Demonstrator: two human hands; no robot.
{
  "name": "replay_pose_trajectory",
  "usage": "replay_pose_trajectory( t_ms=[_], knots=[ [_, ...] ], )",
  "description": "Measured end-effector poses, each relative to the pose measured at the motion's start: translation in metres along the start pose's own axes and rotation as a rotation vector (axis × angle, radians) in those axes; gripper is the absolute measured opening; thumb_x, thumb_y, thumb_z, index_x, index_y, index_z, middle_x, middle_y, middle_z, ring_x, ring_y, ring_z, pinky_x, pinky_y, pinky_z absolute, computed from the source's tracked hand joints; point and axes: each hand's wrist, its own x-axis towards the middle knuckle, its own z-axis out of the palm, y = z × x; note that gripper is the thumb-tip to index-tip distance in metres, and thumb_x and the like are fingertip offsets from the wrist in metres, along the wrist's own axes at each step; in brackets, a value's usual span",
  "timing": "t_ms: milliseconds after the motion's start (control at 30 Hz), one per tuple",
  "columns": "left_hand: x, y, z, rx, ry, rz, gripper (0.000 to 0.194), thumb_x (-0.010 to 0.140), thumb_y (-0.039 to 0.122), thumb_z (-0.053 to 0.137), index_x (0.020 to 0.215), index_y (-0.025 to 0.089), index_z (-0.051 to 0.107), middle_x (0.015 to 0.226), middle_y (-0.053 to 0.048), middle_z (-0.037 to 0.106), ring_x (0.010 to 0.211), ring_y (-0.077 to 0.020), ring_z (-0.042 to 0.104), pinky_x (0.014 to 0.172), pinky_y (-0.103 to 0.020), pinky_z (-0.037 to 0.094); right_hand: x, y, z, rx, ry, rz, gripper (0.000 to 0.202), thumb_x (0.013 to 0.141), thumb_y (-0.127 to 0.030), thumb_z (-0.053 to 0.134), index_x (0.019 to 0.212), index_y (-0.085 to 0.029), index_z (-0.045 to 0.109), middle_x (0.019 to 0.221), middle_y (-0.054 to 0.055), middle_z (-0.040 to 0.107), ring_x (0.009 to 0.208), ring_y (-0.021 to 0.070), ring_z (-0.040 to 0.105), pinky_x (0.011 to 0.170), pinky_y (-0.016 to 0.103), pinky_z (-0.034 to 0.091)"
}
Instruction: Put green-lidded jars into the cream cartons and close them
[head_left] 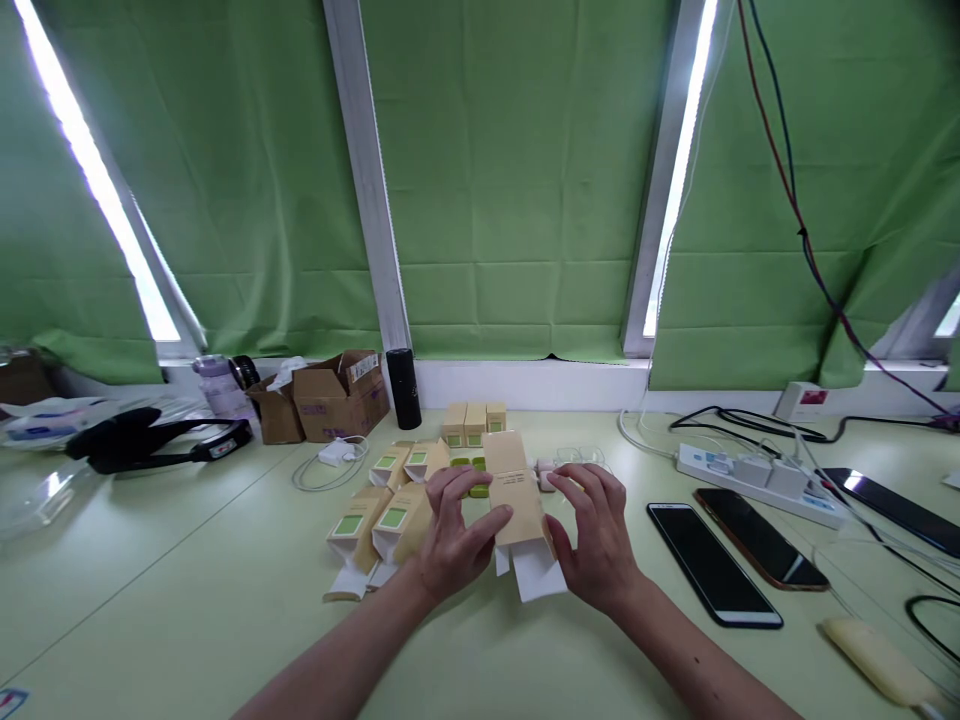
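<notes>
A tan cardboard box (517, 490) with small print is held between both hands, its white inner flaps hanging open toward me. My left hand (461, 525) grips its left side, thumb on the printed face. On the right edge, my right hand (596, 530) holds it between thumb and fingers. Several similar boxes with green labels (392, 518) lie open-ended left of my left hand. Behind the held box are green items (478, 490), partly hidden, and small pinkish-white pieces (545, 472). Three small closed tan boxes (474, 425) stand farther back.
Two phones (712, 562) (761, 537) and a white power strip (761, 485) with cables lie right. Back left are brown cartons (341, 400), a black cylinder (403, 388), a white charger (337, 452) and a black strapped item (157, 440). A yellowish object (877, 655) lies near right.
</notes>
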Motion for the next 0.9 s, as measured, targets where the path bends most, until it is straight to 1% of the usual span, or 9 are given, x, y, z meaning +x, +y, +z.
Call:
replay_pose_trajectory(
  t_ms=[167, 233, 300, 367, 467, 533, 600, 700, 900],
  knots=[
    [0.003, 0.003, -0.001, -0.022, -0.016, -0.045, 0.032, 0.083, 0.01, 0.067, 0.108, 0.029, 0.061, 0.127, -0.01, 0.059, 0.126, -0.032, 0.053, 0.102, -0.054, 0.048, 0.001, -0.001, 0.001, -0.009, -0.002, 0.002, 0.059, 0.093, -0.01, 0.053, 0.149, -0.023, 0.039, 0.135, 0.014, 0.055, 0.128, 0.034, 0.047, 0.106, 0.057, 0.042],
    [0.006, 0.004, -0.002, -0.078, -0.027, -0.107, 0.031, 0.085, 0.016, 0.068, 0.113, 0.028, 0.059, 0.128, -0.012, 0.061, 0.126, -0.0329, 0.057, 0.106, -0.057, 0.046, 0.0, -0.001, 0.001, -0.01, -0.007, 0.003, 0.06, 0.093, -0.011, 0.053, 0.15, -0.024, 0.038, 0.135, 0.014, 0.055, 0.128, 0.0344, 0.048, 0.106, 0.057, 0.042],
    [0.008, 0.004, -0.001, -0.168, -0.037, -0.202, 0.038, 0.085, 0.023, 0.072, 0.12, 0.026, 0.057, 0.129, -0.014, 0.062, 0.125, -0.0334, 0.06, 0.109, -0.058, 0.045, 0.0, -0.001, 0.001, -0.007, -0.018, 0.005, 0.063, 0.092, -0.012, 0.053, 0.151, -0.024, 0.036, 0.136, 0.014, 0.055, 0.128, 0.0351, 0.048, 0.106, 0.058, 0.042],
    [0.008, 0.004, 0.001, -0.268, -0.043, -0.339, 0.044, 0.085, 0.028, 0.075, 0.126, 0.025, 0.057, 0.129, -0.015, 0.063, 0.124, -0.0332, 0.061, 0.109, -0.055, 0.047, -0.001, -0.001, 0.001, 0.0, -0.025, 0.011, 0.064, 0.091, -0.012, 0.054, 0.151, -0.025, 0.036, 0.136, 0.014, 0.055, 0.129, 0.0357, 0.048, 0.105, 0.059, 0.042],
    [0.003, 0.001, 0.008, -0.399, -0.036, -0.619, 0.048, 0.086, 0.034, 0.076, 0.13, 0.025, 0.058, 0.129, -0.013, 0.065, 0.125, -0.032, 0.061, 0.107, -0.049, 0.05, -0.002, -0.002, 0.001, 0.018, -0.028, 0.019, 0.064, 0.09, -0.013, 0.056, 0.151, -0.024, 0.037, 0.136, 0.015, 0.055, 0.129, 0.0363, 0.048, 0.105, 0.059, 0.042],
    [-0.001, -0.002, 0.013, -0.506, -0.002, -0.814, 0.059, 0.086, 0.041, 0.077, 0.137, 0.024, 0.053, 0.132, -0.014, 0.065, 0.125, -0.0312, 0.062, 0.106, -0.046, 0.051, -0.001, -0.002, 0.0, 0.032, -0.031, 0.029, 0.064, 0.09, -0.014, 0.056, 0.151, -0.024, 0.037, 0.136, 0.015, 0.054, 0.13, 0.0368, 0.048, 0.105, 0.06, 0.042],
    [-0.002, -0.005, 0.018, -0.642, 0.043, -0.953, 0.073, 0.085, 0.049, 0.078, 0.144, 0.024, 0.044, 0.132, -0.015, 0.065, 0.124, -0.0303, 0.063, 0.104, -0.044, 0.052, 0.0, -0.003, -0.001, 0.047, -0.03, 0.041, 0.063, 0.09, -0.015, 0.056, 0.15, -0.024, 0.038, 0.136, 0.015, 0.054, 0.13, 0.0374, 0.048, 0.105, 0.061, 0.042],
    [0.003, -0.008, 0.02, -0.811, 0.061, -1.041, 0.081, 0.084, 0.061, 0.074, 0.145, 0.024, 0.036, 0.125, -0.015, 0.07, 0.12, -0.029, 0.067, 0.099, -0.042, 0.055, 0.002, -0.005, -0.002, 0.087, -0.023, 0.052, 0.062, 0.09, -0.016, 0.056, 0.149, -0.024, 0.039, 0.135, 0.015, 0.053, 0.13, 0.0374, 0.048, 0.105, 0.062, 0.042],
    [0.013, -0.002, 0.015, -0.922, -0.024, -1.137, 0.064, 0.087, 0.063, 0.069, 0.129, 0.027, 0.038, 0.117, -0.011, 0.076, 0.102, -0.0253, 0.075, 0.088, -0.04, 0.059, 0.002, -0.008, -0.004, 0.206, -0.073, 0.056, 0.062, 0.09, -0.012, 0.055, 0.149, -0.023, 0.039, 0.139, 0.017, 0.05, 0.134, 0.0352, 0.049, 0.106, 0.058, 0.048]
  ],
)
